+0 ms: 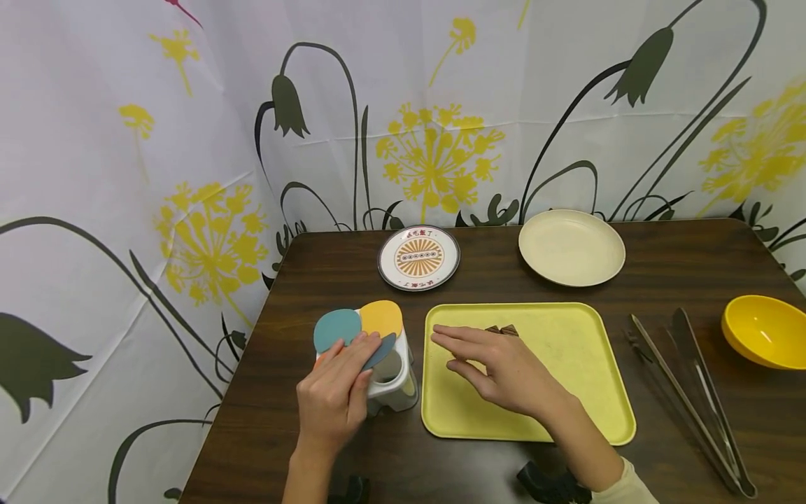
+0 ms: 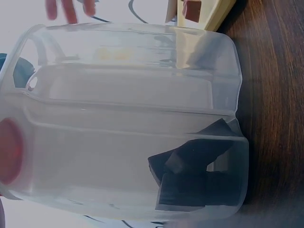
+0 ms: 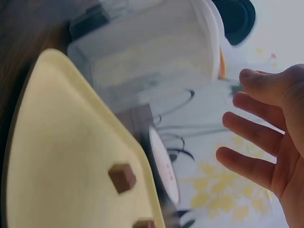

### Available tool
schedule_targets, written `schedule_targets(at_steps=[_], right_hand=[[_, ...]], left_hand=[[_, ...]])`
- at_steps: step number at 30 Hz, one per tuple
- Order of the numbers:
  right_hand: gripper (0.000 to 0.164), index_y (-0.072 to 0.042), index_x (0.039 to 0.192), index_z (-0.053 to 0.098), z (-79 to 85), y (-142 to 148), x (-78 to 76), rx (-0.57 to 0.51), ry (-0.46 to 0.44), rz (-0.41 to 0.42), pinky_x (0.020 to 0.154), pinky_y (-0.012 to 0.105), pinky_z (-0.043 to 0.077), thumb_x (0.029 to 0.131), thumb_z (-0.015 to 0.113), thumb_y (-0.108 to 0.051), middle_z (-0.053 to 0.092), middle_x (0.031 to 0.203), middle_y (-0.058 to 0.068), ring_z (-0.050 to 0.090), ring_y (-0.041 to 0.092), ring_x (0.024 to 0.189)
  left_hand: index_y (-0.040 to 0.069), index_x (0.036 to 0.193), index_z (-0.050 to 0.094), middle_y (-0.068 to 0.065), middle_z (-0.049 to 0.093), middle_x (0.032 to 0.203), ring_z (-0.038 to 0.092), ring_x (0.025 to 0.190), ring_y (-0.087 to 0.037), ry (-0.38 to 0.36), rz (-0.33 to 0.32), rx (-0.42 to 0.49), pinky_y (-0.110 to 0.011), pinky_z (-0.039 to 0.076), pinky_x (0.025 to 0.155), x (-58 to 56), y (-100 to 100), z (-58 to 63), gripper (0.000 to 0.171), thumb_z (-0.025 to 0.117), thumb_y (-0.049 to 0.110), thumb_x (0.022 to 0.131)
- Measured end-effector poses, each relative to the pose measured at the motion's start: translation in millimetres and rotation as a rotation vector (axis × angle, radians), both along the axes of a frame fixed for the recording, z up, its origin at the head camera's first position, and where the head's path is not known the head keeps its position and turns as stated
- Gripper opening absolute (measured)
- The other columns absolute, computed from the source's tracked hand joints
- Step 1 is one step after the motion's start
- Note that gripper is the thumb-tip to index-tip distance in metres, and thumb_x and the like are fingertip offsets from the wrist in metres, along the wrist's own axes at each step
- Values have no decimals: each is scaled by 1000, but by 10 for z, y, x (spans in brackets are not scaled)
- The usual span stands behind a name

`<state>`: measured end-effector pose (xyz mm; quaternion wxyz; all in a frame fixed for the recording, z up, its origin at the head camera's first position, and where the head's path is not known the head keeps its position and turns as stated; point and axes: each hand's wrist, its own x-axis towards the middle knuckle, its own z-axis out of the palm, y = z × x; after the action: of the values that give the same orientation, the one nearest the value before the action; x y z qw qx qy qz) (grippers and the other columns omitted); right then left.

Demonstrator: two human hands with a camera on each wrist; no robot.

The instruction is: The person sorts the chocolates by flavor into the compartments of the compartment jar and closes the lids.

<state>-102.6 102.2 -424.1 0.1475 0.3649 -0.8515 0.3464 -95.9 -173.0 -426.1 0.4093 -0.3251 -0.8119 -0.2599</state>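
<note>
A clear plastic storage box (image 2: 118, 118) with several lidded compartments stands left of the tray, with dark flat pieces (image 2: 194, 166) lying in the bottom of one compartment. Its teal lid (image 1: 336, 329) and yellow lid (image 1: 380, 318) lie down, while the blue-grey lid (image 1: 381, 351) tilts up over an uncovered opening. My left hand (image 1: 336, 385) rests on top of the box, extended fingers touching the blue-grey lid. Over the yellow tray (image 1: 567, 371) my right hand (image 1: 504, 367) hovers with spread fingers, holding nothing. Brown cubes (image 3: 122, 178) sit on the tray, partly hidden in the head view.
A patterned plate (image 1: 419, 257) and a cream plate (image 1: 571, 248) stand at the back of the dark wooden table (image 1: 252, 448). To the right of the tray lie metal tongs (image 1: 693, 413), with a yellow bowl (image 1: 765, 332) beyond. A flowered curtain (image 1: 403, 84) hangs behind.
</note>
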Motion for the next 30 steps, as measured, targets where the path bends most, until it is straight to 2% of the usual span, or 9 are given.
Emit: schedule_targets(at_steps=[2,6,8,19,22,26,28,30], right_hand=[[48,-22,137,60,-41,91,21,3,-17,-56,80,30,54,91,71,-20,58,137,-7,61,5,113],[48,-23,134,62,-131,281,73,-3,-44,-152,91,40,52,88,74,-18,59,135,-9,59,10,118],[47,-21,132,64,-177,383,102,-12,-49,-193,93,41,51,87,75,-16,61,133,-8,59,13,119],[52,-19,129,67,-333,990,306,-2,-4,-446,70,38,54,79,80,-9,65,128,0,66,23,107],[52,-20,128,68,-347,1154,384,6,16,-532,66,39,51,78,81,-9,66,126,0,67,26,104],[52,-18,126,69,-365,1372,477,7,35,-653,57,34,46,77,82,-9,67,124,2,68,29,97],[50,-17,127,69,-374,1480,518,8,32,-722,48,32,41,78,81,-10,67,125,4,67,32,92],[48,-17,127,68,-378,1576,560,12,10,-801,45,32,39,81,79,-13,65,128,4,66,34,93]], left_hand=[[3,119,70,-7,71,113,70,98,-27,0,-2,3,-51,53,86,-2,4,-1,39,47,31,103],[4,118,71,-7,72,113,70,98,-27,-4,3,9,-51,53,85,1,9,-1,40,47,31,103],[3,118,71,-7,72,112,70,98,-27,-7,4,13,-51,53,85,4,9,1,39,47,31,102],[3,116,71,-7,72,111,71,97,-27,2,-1,26,-49,53,88,8,12,4,40,48,31,102],[3,117,71,-8,72,111,70,97,-27,-2,-3,26,-49,53,88,9,9,1,40,47,31,102],[3,117,71,-8,72,111,70,98,-27,-4,-6,26,-48,53,89,10,8,4,39,48,31,102],[3,117,71,-8,72,111,70,98,-27,-1,-6,26,-47,53,89,8,8,8,39,48,31,102],[3,117,71,-8,72,111,70,98,-27,0,-4,23,-48,53,88,3,8,12,40,47,31,102]])
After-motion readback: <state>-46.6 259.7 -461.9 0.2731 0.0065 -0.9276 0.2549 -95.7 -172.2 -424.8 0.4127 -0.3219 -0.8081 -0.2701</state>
